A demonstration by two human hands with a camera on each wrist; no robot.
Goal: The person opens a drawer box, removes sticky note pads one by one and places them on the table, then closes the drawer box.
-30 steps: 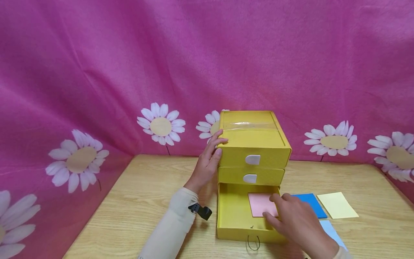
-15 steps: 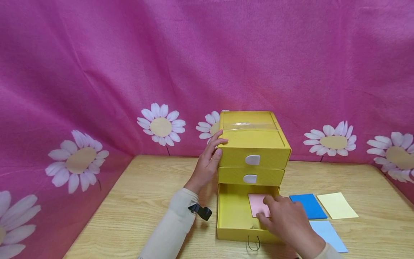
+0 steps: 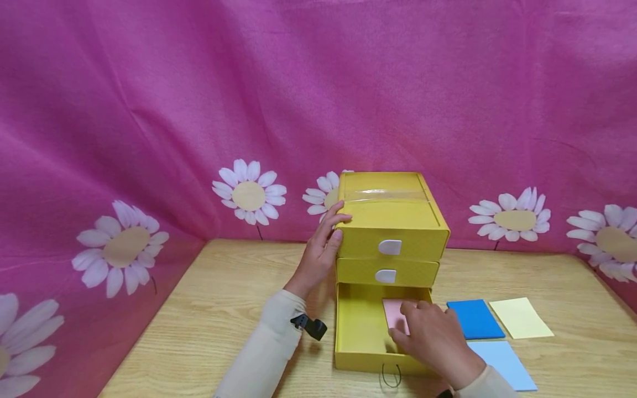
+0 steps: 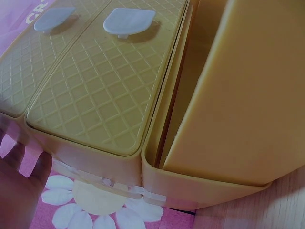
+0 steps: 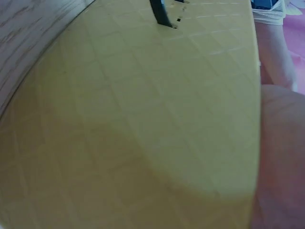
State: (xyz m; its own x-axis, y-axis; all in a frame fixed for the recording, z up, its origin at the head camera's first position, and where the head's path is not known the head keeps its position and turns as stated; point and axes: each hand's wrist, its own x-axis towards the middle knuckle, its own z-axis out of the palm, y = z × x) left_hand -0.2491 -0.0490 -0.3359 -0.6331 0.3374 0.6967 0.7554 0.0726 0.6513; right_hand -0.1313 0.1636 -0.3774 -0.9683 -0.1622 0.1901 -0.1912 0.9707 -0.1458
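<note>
A yellow drawer unit (image 3: 393, 213) stands on the table, its bottom drawer (image 3: 358, 326) pulled out. Inside lies a pink square of paper (image 3: 392, 312), partly hidden under my right hand (image 3: 438, 334). That hand reaches over the drawer's right side, fingers bent down and thumb apart; whether the fingertips touch the paper is hard to tell. My left hand (image 3: 318, 254) rests against the unit's upper left corner, fingers on the top edge and thumb by the front. The left wrist view shows its fingertips (image 4: 40, 167) along the unit's side.
Right of the drawer lie a dark blue square (image 3: 476, 319), a pale yellow square (image 3: 521, 318) and a light blue square (image 3: 505, 365). Two upper drawers with white tabs (image 3: 390, 247) are closed. A dark loop (image 3: 391, 376) hangs at the bottom drawer's front. Behind is a pink flowered cloth (image 3: 318, 83).
My right hand has moved left over the pink paper, covering more of it and uncovering the blue squares. The paper and my left hand have stayed put.
</note>
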